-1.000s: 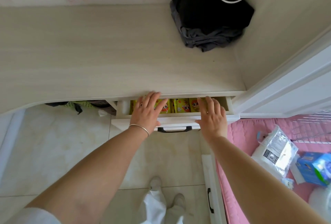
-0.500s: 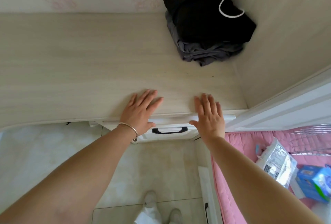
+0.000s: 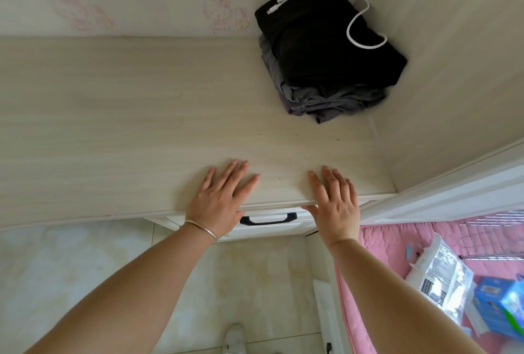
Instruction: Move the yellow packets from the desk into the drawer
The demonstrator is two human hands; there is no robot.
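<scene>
The white drawer [image 3: 272, 229] with a black handle [image 3: 268, 219] sits pushed in under the front edge of the pale wooden desk [image 3: 127, 127]. No yellow packets show; the drawer's inside is hidden. My left hand [image 3: 221, 197] lies flat with straight fingers over the desk edge, left of the handle, a thin bracelet on its wrist. My right hand [image 3: 334, 203] lies flat the same way to the right of the handle, its thumb at the desk's rim. Neither hand holds anything.
A folded pile of black and grey clothes [image 3: 326, 64] with a white cable [image 3: 360, 27] lies in the desk's back right corner. To the right are a white door frame [image 3: 453, 197] and a pink mat [image 3: 397, 240] with a plastic bag [image 3: 439, 274] and a blue box [image 3: 499, 305]. Tiled floor below.
One second ago the drawer stood open with yellow packets showing inside. Both hands pushed it in, and now they rest flat on the desk edge above the closed drawer.
</scene>
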